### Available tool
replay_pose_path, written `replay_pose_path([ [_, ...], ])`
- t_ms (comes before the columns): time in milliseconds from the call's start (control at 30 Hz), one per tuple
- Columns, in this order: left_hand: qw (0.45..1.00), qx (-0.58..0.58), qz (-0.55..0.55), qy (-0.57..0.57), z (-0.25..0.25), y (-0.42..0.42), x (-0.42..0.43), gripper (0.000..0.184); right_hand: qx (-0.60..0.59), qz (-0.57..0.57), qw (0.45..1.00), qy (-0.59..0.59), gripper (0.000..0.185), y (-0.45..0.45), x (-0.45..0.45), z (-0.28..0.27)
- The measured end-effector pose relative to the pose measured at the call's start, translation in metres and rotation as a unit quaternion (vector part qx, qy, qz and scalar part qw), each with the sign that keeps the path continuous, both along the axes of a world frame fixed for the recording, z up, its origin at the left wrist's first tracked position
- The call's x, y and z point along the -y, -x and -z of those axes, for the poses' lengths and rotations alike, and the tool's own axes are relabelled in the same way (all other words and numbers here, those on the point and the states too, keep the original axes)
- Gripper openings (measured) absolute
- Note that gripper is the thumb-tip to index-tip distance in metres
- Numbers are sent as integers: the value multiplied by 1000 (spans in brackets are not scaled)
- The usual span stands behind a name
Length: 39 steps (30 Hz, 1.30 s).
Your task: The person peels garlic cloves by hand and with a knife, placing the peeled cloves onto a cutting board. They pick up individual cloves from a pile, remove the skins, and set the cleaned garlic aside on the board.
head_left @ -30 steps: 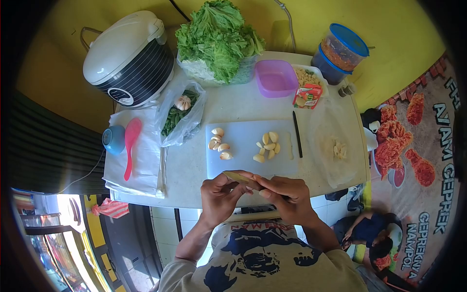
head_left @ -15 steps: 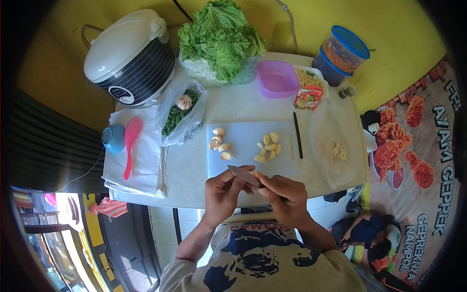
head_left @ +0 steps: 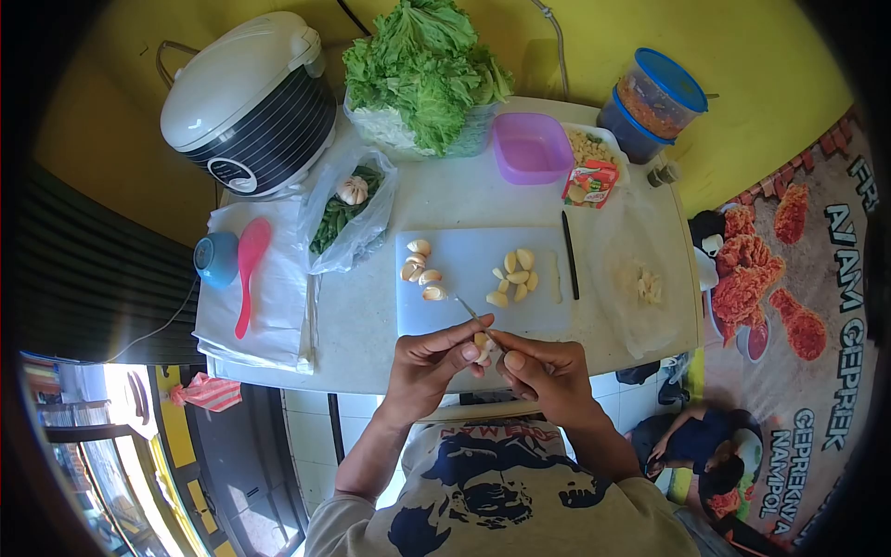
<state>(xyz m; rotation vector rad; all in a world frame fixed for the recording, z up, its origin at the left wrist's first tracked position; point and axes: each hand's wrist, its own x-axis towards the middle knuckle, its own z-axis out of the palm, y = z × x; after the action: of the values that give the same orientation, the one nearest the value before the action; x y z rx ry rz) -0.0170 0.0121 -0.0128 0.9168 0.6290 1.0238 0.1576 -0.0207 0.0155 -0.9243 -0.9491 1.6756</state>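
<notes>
A garlic clove [head_left: 483, 345] is pinched in the fingers of my left hand [head_left: 429, 369], just off the front edge of the table. My right hand [head_left: 548, 373] grips a small knife [head_left: 471, 311], its blade against the clove and its tip pointing up and left over the white cutting board [head_left: 483, 320]. On the board's left side lie several unpeeled cloves [head_left: 429, 276]. Several peeled cloves [head_left: 522, 260] form a group right of its middle. The knife's handle is mostly hidden by my right fingers.
Behind the board stand a rice cooker [head_left: 251, 102], lettuce [head_left: 422, 74], a purple bowl [head_left: 534, 148] and blue-lidded containers [head_left: 654, 97]. A black stick [head_left: 570, 255] and garlic peels [head_left: 648, 286] lie right. A person [head_left: 696, 441] sits at lower right.
The knife blade has turned from flat to nearly edge-on, and its tip now points farther up toward the board. The clove between my hands shows more clearly.
</notes>
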Motion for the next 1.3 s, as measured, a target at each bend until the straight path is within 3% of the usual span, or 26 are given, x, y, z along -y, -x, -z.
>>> replay_pose_path([
  [333, 997, 5, 67, -29, -3, 1, 0, 38, 87, 84, 992, -44, 31, -4, -5, 1],
  [433, 998, -14, 62, -13, -1, 2, -1, 36, 113, 164, 977, -73, 31, -13, -11, -2],
  [500, 999, -10, 50, -10, -2, 1, -1, 33, 203, 275, 937, -77, 31, -25, -15, -8],
  [533, 999, -6, 39, -6, -2, 1, -1, 30, 204, 275, 937, -77, 31, -34, -18, -7],
  [600, 1000, -5, 22, 0, -3, -1, -1, 28, 321, 364, 869, -92, 30, -55, -25, -3],
  [633, 1000, -2, 7, 6, -3, -1, -2, 26, 322, 364, 869, -93, 30, -68, -26, -1],
  [700, 1000, 2, 0, 13, -1, -1, -4, 25, 455, 401, 789, -99, 29, -93, -26, 3],
  [733, 1000, 5, -7, 20, 0, -1, -5, 25, 455, 400, 789, -99, 29, -103, -26, 5],
  [800, 1000, 3, -22, 20, 3, -1, -7, 25, 538, 423, 724, -90, 28, -120, -24, 6],
  [900, 999, -2, -44, 11, 10, 1, -11, 24, 613, 381, 691, -42, 27, -138, -18, 4],
  [1033, 997, 16, -67, 37, 5, 2, -11, 22, 630, 334, 697, -70, 31, -150, -16, 18],
  [1133, 995, 28, -68, 70, 1, 1, -10, 23, 637, 349, 686, -48, 39, -132, -16, 7],
  [1233, 995, 36, -82, 46, 2, -2, -8, 24, 575, 392, 715, -70, 43, -104, -16, -5],
  [1300, 995, 40, -82, 49, -2, -3, -7, 25, 388, 265, 880, -69, 42, -80, -8, -7],
])
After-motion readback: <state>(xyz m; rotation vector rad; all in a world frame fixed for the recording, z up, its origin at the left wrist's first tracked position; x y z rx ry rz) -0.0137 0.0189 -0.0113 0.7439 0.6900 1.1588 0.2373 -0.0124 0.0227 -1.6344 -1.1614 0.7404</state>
